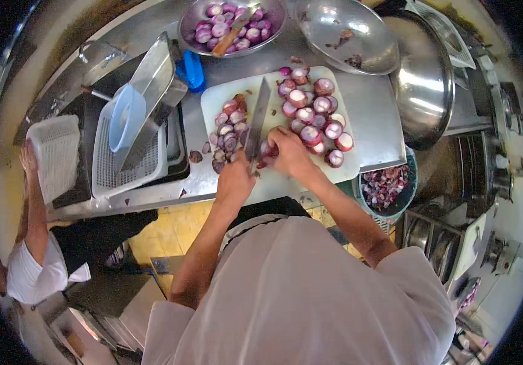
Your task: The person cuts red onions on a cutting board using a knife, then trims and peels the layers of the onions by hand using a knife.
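Note:
My left hand [235,181] is closed round the handle of a long knife [258,117], its blade pointing away from me over the white cutting board [286,184]. Close beside the blade, my right hand [290,152] grips a red onion [266,149], which the fingers partly cover. Left of the knife lie several cut onion ends [230,129] in a pile. On the board's right side is a heap of trimmed red onions [310,117], some with pale cut faces showing.
Behind the board stand a metal bowl of peeled onions [237,27] with a wooden-handled knife and another bowl [347,33] with scraps. A bucket of peelings [386,188] sits below right. Left are the sink, a white basket [106,158] and another person's hand [28,157].

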Demonstrator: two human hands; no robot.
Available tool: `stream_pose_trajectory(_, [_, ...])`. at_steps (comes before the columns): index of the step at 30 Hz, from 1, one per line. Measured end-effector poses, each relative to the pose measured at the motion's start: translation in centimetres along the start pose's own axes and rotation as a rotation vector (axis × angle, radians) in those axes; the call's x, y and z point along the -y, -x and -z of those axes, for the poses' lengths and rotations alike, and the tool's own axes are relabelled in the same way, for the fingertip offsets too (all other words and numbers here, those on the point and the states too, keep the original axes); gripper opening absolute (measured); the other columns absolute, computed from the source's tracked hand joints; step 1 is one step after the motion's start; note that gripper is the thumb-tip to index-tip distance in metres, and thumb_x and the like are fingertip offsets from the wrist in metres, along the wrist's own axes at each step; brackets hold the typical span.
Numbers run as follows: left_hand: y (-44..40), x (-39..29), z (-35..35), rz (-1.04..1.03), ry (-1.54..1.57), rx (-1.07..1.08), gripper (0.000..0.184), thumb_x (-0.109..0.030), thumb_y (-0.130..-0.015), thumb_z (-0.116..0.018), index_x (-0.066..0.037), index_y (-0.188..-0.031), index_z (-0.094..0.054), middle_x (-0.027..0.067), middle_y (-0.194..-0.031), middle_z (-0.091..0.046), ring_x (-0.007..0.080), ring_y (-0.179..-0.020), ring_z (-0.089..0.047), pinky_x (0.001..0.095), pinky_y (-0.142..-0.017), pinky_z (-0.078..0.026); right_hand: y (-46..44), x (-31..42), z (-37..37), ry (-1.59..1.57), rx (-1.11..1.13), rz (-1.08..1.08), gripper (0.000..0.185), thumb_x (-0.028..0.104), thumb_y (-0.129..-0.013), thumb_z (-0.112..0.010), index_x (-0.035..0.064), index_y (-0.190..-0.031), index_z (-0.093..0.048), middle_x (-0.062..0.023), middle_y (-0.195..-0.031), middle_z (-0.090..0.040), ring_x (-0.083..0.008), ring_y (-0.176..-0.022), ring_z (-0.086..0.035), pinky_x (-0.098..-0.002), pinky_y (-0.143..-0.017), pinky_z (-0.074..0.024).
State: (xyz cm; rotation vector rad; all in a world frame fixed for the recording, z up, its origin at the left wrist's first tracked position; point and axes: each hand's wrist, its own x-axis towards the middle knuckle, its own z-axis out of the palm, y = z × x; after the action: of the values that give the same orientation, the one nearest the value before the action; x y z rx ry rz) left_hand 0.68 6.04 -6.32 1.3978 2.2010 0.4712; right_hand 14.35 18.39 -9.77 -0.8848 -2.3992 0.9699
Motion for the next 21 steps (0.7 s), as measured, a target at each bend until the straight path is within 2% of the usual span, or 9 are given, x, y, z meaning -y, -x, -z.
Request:
stream_pose_trajectory(2, [0.5,0.8,-0.1,0.005,0.026,0.002,0.021,-0.004,-0.083,-0.059,0.004,-0.101,-0.051,0.0277,-0.074,-0.065,0.0466,-0.072,-0.065,0.0551,-0.066,-0.051,0.1,0.6,1.1,-0.071,-0.091,0.038,0.043,0.012,-0.061,-0.084,0.0054,-0.090,-0.054,-0.0135,-0.093,-0.060,-0.0341,-0.079,-0.058,-0.0402,-0.070,-0.0478])
stream_pose_trajectory(6, [0.5,0.8,-0.3,0.079,0.063,-0.014,0.016,-0.006,-0.088,-0.056,0.004,-0.100,-0.052,0.0294,-0.075,-0.064,0.0474,-0.074,-0.065,0.0559,-0.067,-0.050,-1.7,-0.4,6.4,-0.133,-0.357,-0.028,0.042,0.018,-0.064,-0.086,0.0051,-0.090,-0.056,-0.0112,-0.088,-0.063,-0.0304,-0.082,-0.062,-0.0394,-0.072,-0.0497])
stream_pose_trajectory(8, [0.5,0.9,-0.1,0.076,0.067,-0.019,0.016,-0.006,-0.088,-0.055,0.004,-0.100,-0.052,0.0297,-0.075,-0.064,0.0478,-0.075,-0.065,0.0561,-0.067,-0.050,-3.7,-3.1,8.6,-0.090,-0.418,-0.237,0.034,0.017,-0.065,-0.084,0.0041,-0.084,-0.059,-0.0164,-0.081,-0.066,-0.0354,-0.079,-0.065,-0.0417,-0.074,-0.0522])
stream_pose_trajectory(10, [0.3,1.4,-0.7,0.153,0.121,0.056,0.015,-0.005,-0.088,-0.055,0.004,-0.100,-0.052,0.0297,-0.075,-0.064,0.0480,-0.076,-0.065,0.0564,-0.066,-0.050,-6.2,-5.7,9.7,0.023,-0.455,-0.197,0.034,0.017,-0.065,-0.084,0.0047,-0.085,-0.059,-0.0159,-0.080,-0.066,-0.0361,-0.078,-0.064,-0.0420,-0.073,-0.0524])
stream_pose_trajectory(12, [0.2,2.4,-1.4,0.100,0.155,0.027,0.015,-0.006,-0.088,-0.056,0.003,-0.100,-0.053,0.0290,-0.075,-0.064,0.0476,-0.075,-0.065,0.0555,-0.065,-0.050,-7.8,-8.9,9.7,0.132,-0.493,-0.163,0.034,0.017,-0.065,-0.084,0.0054,-0.085,-0.059,-0.0155,-0.078,-0.066,-0.0369,-0.077,-0.064,-0.0424,-0.073,-0.0527])
stream_pose_trajectory(15, [0.8,3.2,-0.2,0.022,0.258,-0.001,0.015,-0.006,-0.088,-0.057,0.000,-0.103,-0.056,0.0273,-0.076,-0.064,0.0465,-0.075,-0.065,0.0529,-0.063,-0.050,-8.4,-11.2,9.0,0.278,-0.339,-0.100,0.033,0.018,-0.067,-0.084,0.0058,-0.085,-0.060,-0.0153,-0.078,-0.067,-0.0387,-0.076,-0.063,-0.0441,-0.073,-0.0528])
stream_pose_trajectory(18, [2.3,3.3,3.9,-0.031,0.257,-0.076,0.020,-0.005,-0.088,-0.057,-0.004,-0.108,-0.060,0.0256,-0.077,-0.064,0.0457,-0.074,-0.065,0.0498,-0.061,-0.049,-6.5,-5.6,9.7,0.210,-0.395,-0.076,0.032,0.020,-0.068,-0.083,0.0059,-0.089,-0.063,-0.0159,-0.087,-0.068,-0.0380,-0.079,-0.065,-0.0453,-0.074,-0.0531])
stream_pose_trajectory(20, [2.9,4.4,6.5,-0.061,0.188,-0.143,0.024,-0.004,-0.087,-0.057,-0.006,-0.111,-0.062,0.0249,-0.077,-0.064,0.0456,-0.073,-0.065,0.0483,-0.060,-0.049,-4.9,-0.2,8.3,-0.328,-0.284,-0.209,0.043,0.017,-0.071,-0.082,0.0052,-0.107,-0.064,-0.0144,-0.108,-0.070,-0.0318,-0.104,-0.064,-0.0424,-0.093,-0.0490])
stream_pose_trajectory(21, [2.8,5.6,7.9,-0.057,0.129,-0.137,0.027,-0.004,-0.087,-0.057,-0.007,-0.113,-0.063,0.0249,-0.077,-0.064,0.0448,-0.072,-0.065,0.0477,-0.059,-0.049,-4.1,0.6,6.2,-0.256,-0.202,-0.118,0.054,0.019,-0.070,-0.083,0.0072,-0.117,-0.061,-0.0173,-0.120,-0.064,-0.0329,-0.113,-0.059,-0.0437,-0.099,-0.0457])
